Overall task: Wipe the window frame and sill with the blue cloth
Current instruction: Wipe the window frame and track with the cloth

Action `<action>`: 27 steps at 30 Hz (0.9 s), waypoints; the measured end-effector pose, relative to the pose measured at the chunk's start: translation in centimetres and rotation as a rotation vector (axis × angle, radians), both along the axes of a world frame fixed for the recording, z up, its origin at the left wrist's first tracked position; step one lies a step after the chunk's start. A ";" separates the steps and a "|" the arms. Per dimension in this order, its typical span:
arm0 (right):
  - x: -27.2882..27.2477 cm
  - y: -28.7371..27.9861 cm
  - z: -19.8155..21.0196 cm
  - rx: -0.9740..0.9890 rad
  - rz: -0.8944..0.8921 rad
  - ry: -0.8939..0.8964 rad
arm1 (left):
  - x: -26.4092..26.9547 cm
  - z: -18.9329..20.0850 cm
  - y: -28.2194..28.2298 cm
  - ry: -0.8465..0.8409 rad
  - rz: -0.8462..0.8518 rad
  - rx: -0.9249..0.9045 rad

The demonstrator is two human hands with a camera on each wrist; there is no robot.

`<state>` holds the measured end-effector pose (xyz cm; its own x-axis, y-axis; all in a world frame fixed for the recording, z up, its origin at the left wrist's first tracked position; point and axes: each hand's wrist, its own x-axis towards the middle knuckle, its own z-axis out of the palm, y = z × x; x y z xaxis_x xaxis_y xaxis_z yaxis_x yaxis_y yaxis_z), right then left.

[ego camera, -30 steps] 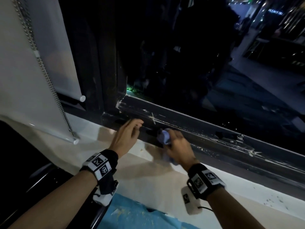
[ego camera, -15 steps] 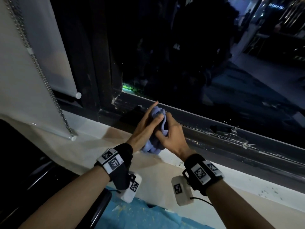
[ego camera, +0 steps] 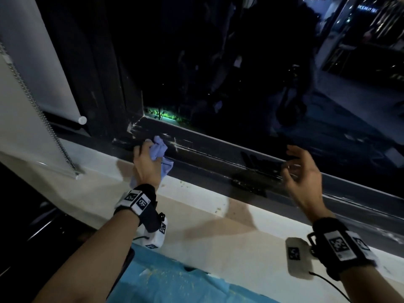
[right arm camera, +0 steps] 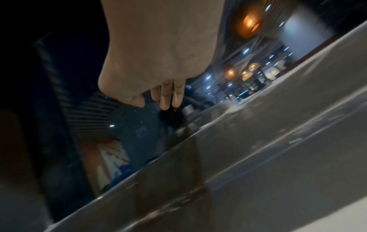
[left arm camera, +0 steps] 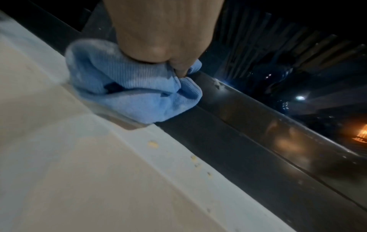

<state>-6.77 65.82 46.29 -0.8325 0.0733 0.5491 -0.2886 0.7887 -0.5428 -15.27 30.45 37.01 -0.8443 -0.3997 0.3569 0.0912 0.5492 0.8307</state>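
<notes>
Head view looked forward and down from above both forearms, wide, taking in sill (ego camera: pixel 196 217), frame (ego camera: pixel 218 154), dark glass. Left wrist view sat low over sill (left arm camera: pixel 99 172), close behind left hand (left arm camera: pixel 163 31), faced along frame (left arm camera: pixel 258 133) rightward, cloth (left arm camera: pixel 129 87) filling near field. Right wrist view looked past right hand (right arm camera: pixel 158 55), tilted, blurred, close to frame (right arm camera: pixel 258 149). All three shared frame rail; head and left wrist shared cloth (ego camera: pixel 160 149) and sill.
</notes>
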 end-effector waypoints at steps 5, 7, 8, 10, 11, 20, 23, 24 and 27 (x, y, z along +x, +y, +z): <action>2.4 4.9 -1.1 0.060 -0.087 -0.048 | 1.5 -2.4 3.4 0.013 -0.117 -0.109; 3.0 6.0 -1.5 0.088 -0.091 -0.046 | 2.6 -2.0 5.7 0.004 -0.141 -0.120; 3.3 6.3 -1.6 0.102 -0.091 -0.033 | 3.3 -1.9 7.1 0.002 -0.180 -0.129; 3.7 6.7 -1.6 0.113 -0.092 -0.022 | 4.8 -1.5 10.1 0.014 -0.294 -0.188; 3.8 6.8 -1.6 0.115 -0.094 -0.022 | 5.4 -1.3 11.5 0.017 -0.373 -0.241; 3.3 10.2 -1.6 0.234 -0.319 -0.077 | 3.7 1.1 6.3 -0.165 -0.335 -0.380; 3.3 10.7 -2.7 0.328 -0.382 -0.123 | 3.6 0.6 7.1 -0.162 -0.206 -0.355; 3.3 10.9 -3.3 0.354 -0.386 -0.153 | 3.7 0.5 7.9 -0.147 -0.172 -0.314; 3.2 11.7 -5.5 0.434 -0.353 -0.270 | 4.1 0.1 10.6 -0.126 -0.136 -0.252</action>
<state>-3.55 77.54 40.84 -0.9126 0.1869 0.3638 0.1327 0.9767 -0.1688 -11.21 41.09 37.07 -0.9278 -0.1925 0.3197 0.0827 0.7292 0.6793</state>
